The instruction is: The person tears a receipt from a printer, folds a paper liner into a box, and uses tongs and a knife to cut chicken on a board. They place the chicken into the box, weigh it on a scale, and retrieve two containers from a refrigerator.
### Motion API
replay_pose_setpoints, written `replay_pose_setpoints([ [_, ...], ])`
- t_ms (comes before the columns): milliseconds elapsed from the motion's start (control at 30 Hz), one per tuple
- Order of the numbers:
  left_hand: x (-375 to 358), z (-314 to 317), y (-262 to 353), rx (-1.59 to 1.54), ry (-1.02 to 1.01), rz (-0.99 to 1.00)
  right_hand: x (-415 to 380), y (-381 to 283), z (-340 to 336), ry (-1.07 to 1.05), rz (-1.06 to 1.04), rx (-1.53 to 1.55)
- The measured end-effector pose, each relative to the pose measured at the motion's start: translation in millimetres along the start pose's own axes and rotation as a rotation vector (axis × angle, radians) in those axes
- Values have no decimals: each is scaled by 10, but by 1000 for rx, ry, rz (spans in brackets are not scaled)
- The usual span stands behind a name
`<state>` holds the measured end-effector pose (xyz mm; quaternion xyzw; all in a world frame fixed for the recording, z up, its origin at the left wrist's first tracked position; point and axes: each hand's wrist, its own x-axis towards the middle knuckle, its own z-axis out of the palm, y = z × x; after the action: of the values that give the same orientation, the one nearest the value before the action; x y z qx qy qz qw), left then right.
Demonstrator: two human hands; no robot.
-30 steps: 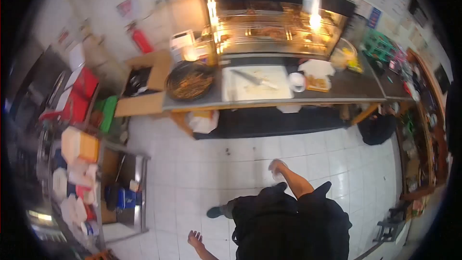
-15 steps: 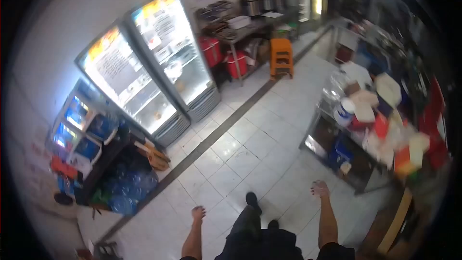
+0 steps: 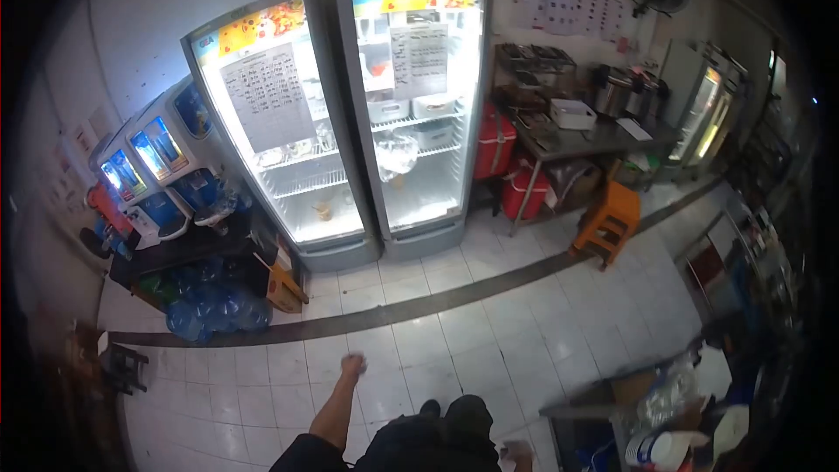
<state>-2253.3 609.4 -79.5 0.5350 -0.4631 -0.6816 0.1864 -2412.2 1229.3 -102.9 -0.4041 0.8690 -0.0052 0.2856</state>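
Observation:
My left hand (image 3: 353, 364) hangs over the tiled floor (image 3: 393, 367) in front of me, its fingers curled in; no object shows in it. Low by my right side is my right hand (image 3: 517, 452), smeared by motion, so its fingers cannot be made out. Neither hand touches anything that I can see. Ahead stand two lit glass-door fridges, the left fridge (image 3: 301, 179) and the right fridge (image 3: 441, 179), both closed, with handwritten sheets on their doors. My dark shoe (image 3: 429, 408) shows on the tiles.
Drink dispensers (image 3: 157, 149) stand on a black table at left, above blue water bottles (image 3: 214, 306). An orange stool (image 3: 607, 223) stands before a metal table (image 3: 572, 144). At lower right are white containers (image 3: 660, 450) on another table. A dark strip (image 3: 350, 325) crosses the floor.
My view has turned left, toward the fridges, which now face me more squarely. The cluttered table has shifted to the lower right. My right hand has dropped closer to my body.

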Motion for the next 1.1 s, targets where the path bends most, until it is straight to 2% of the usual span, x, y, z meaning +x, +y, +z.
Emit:
replay_pose_setpoints([
  [33, 417, 418, 551, 87, -1, 21, -186, -146, -217, 144, 281, 913],
  [67, 575, 849, 1231, 161, 6, 255, -186, -118, -248, 274, 563, 1827],
  [100, 1391, 1163, 1517, 480, 199, 435, -59, -37, -375, 267, 544, 1817],
  [133, 927, 1605, 2588, 247, 81, 422, 92, 81, -440, 309, 382, 1854],
  [167, 1299, 1849, 3142, 268, 62, 550, 238, 264, -488, 345, 220, 1881],
  [200, 1282, 2115, 3812, 303, 149, 481, 347, 470, -472, 369, 70, 1903],
  [233, 1311, 2360, 4343, 134, 127, 761, 650, 1343, 714, 387, -82, 1926],
  [267, 1862, 2441, 4718, 101, 69, 842, 935, 1342, -286, 370, -102, 1914],
  [300, 1781, 2628, 5250, 154, 199, 893, 1215, 1526, -716, 286, -25, 1652],
  [367, 1681, 2823, 6060, 221, 300, 932, 1901, 1613, -1539, 145, 97, 1138],
  [433, 2340, 2792, 6631, 281, 401, 1028, 2578, 1525, -2487, 31, 194, 607],
  [467, 2472, 2793, 6818, 337, 488, 1106, 2853, 1556, -2893, -22, 242, 331],
  [500, 2586, 2793, 6959, 333, 500, 1103, 3080, 1487, -3229, -71, 289, 55],
  [567, 2391, 2858, 7331, 590, 733, 1070, 3740, 1624, -3688, 160, 174, 341],
  [600, 2477, 2856, 7457, 586, 737, 1079, 3985, 1550, -3965, 301, 181, 770],
  [633, 2570, 2837, 7556, 566, 647, 1037, 4202, 1404, -4273, 438, 183, 1204],
  [667, 2668, 2813, 7638, 550, 555, 994, 4374, 1151, -4627, 513, 249, 1354],
  [700, 2759, 2796, 7698, 559, 549, 1005, 4499, 827, -4991, 586, 319, 1507],
  [767, 2949, 2776, 7708, 459, 470, 1065, 4584, 199, -5671, 578, 288, 1564],
  [800, 3044, 2741, 7653, 408, 428, 1085, 4717, 29, -5690, 580, 299, 1573],
  [867, 3144, 2709, 7665, 405, 486, 1301, 5081, -350, -5756, 440, 158, 1831],
  [933, 3130, 2707, 7648, 393, 438, 1235, 5325, -928, -5830, 446, 54, 1505],
  [1000, 2937, 2709, 7682, 354, 384, 1184, 5460, -1715, -6110, 441, 48, 1321],
  [1067, 3014, 2680, 7638, 472, 429, 1204, 5577, -2398, -6419, 379, -34, 1142],
  [1100, 2939, 2650, 7580, 421, 359, 1285, 5677, -2645, -6465, 398, -43, 1144],
])
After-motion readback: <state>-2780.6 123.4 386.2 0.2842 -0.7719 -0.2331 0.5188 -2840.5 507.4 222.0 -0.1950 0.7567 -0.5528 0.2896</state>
